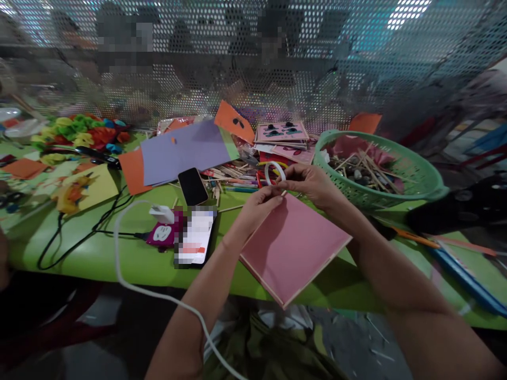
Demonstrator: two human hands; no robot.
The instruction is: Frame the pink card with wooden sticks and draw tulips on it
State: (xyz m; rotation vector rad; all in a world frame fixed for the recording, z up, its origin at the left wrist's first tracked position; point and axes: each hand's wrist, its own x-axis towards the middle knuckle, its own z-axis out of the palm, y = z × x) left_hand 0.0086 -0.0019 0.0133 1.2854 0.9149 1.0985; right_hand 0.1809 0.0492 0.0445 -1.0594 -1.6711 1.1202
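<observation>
A square pink sheet [295, 243] edged with thin wooden sticks lies tilted, one corner towards me. My left hand [259, 203] is closed on its far corner, fingers pressed at a stick end. Just beyond that corner, my right hand [304, 182] pinches a narrow roll of whitish tape [276, 170], which stands on edge. The fingertips of both hands nearly meet there. Whether a strip of tape runs from the roll to the sheet I cannot make out.
A green basket [428, 182] with sticks stands at the right. Behind are purple paper [178, 153], loose sticks [233, 171] and stacked pink cards [281, 132]. Two phones, a dark one [193, 186] and a lit one [198, 237], lie left; a white cable [158, 293] crosses my left forearm.
</observation>
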